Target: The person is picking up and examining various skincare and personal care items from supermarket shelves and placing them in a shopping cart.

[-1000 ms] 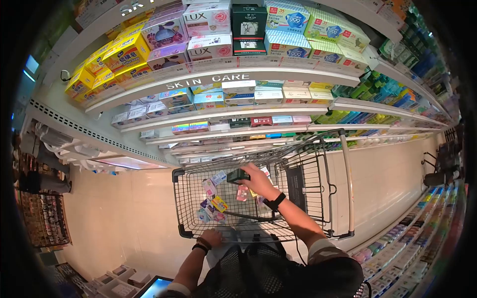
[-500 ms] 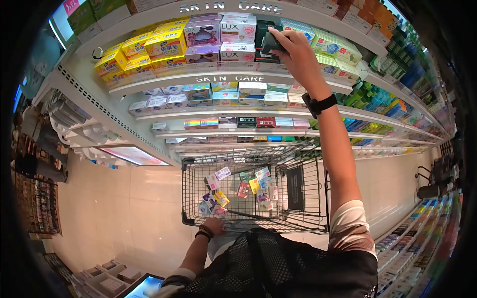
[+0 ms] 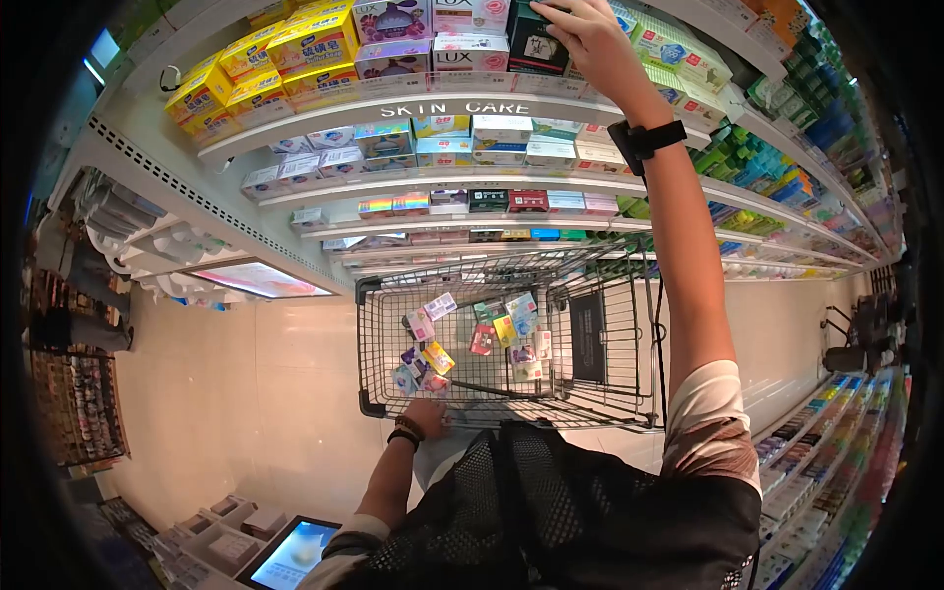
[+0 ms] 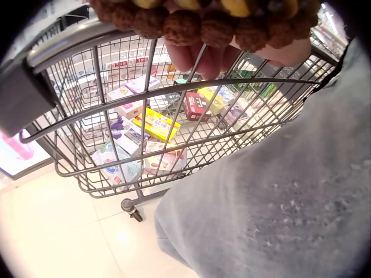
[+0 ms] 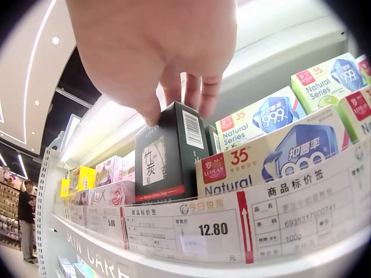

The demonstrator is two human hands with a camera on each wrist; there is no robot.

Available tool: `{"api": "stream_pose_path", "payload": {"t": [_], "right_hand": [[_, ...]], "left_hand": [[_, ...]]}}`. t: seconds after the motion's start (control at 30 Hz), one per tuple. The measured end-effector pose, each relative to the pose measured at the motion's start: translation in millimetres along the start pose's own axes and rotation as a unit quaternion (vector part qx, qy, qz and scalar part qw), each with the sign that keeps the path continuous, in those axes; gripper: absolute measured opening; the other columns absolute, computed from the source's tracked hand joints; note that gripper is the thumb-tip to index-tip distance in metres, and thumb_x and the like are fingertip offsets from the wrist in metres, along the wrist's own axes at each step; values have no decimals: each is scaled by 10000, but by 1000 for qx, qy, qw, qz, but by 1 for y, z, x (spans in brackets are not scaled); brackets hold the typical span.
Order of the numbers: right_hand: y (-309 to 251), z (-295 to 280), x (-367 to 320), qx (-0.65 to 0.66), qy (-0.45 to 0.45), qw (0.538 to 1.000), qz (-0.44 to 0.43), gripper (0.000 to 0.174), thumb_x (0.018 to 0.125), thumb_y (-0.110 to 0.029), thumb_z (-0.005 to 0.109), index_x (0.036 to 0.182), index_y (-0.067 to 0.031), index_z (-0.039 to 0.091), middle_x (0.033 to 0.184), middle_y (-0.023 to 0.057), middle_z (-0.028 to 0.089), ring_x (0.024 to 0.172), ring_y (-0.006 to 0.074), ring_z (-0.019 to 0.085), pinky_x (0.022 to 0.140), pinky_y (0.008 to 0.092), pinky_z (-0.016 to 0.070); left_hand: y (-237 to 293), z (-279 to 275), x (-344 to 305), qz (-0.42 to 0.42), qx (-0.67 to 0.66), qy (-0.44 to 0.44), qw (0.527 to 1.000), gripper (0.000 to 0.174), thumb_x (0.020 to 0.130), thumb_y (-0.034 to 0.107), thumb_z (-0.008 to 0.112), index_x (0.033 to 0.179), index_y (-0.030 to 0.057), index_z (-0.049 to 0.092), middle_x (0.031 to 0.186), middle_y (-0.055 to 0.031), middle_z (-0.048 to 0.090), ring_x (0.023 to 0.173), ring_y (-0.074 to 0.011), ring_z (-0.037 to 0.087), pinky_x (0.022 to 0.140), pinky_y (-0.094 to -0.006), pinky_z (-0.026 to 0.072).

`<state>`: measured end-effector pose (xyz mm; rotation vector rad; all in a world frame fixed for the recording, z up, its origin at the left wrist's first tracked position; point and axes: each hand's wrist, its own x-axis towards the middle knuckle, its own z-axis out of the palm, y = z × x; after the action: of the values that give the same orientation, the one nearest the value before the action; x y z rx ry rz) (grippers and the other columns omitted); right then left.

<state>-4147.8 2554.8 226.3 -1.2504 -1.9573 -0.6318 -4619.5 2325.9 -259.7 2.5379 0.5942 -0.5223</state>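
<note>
High on the shelf, my right hand holds the top of a dark bamboo-charcoal soap box. In the right wrist view, the thumb of my right hand lies on the front top edge of the dark box, other fingers behind it. The box stands behind the price strip. My left hand grips the near side of the shopping cart; in the left wrist view the fingers curl over its rim. Several soap boxes lie in the cart, including a yellow one.
LUX boxes and yellow boxes stand left of the dark box, Natural Series boxes right of it. Lower shelves hold more boxes. A screen is at the bottom left. Another person stands in the distance.
My right hand has gone from over the cart, where it held a dark box, up to the shelf. The dark box there was tilted in my fingers and now shows its front. My left hand stays at the cart.
</note>
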Motion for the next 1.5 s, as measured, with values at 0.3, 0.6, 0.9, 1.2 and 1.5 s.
{"api": "stream_pose_path", "payload": {"t": [0.3,0.6,0.9,1.2,1.5], "right_hand": [[-24,9,-63,-48,121,990,53,252,881,-7,594,1120,22,670,1017,207,676,992,418,599,871,431,487],[-128,282,-502,183,-360,875,268,138,754,-177,708,857,-87,694,861,80,675,883,305,634,728,420,552],[-241,368,-626,-21,-486,727,485,850,700,-399,846,1379,-91,437,1220,116,530,1126,298,530,918,421,465],[-266,372,-618,126,-534,661,513,656,895,-81,593,1481,-248,351,1239,214,519,1073,405,581,877,512,493],[-305,407,-669,273,-230,580,732,1103,744,-213,828,1559,-134,89,1141,277,580,1090,456,594,921,476,513]], "left_hand": [[-6,-2,22,-4,-7,5,1000,379,871,420,624,950,49,642,884,-153,709,841,-322,688,736,-456,550],[-16,0,33,18,-26,-26,999,307,875,364,641,952,68,643,888,-133,691,847,-311,669,710,-435,546],[-22,15,47,56,-19,55,997,258,849,303,669,774,60,623,725,-122,650,686,-294,644,587,-413,539],[-20,9,42,59,-10,73,996,224,827,267,686,742,77,604,695,-102,643,640,-281,640,536,-402,520],[-22,18,29,69,-15,79,994,242,827,280,690,754,66,606,708,-112,648,639,-289,641,541,-411,534]]}}
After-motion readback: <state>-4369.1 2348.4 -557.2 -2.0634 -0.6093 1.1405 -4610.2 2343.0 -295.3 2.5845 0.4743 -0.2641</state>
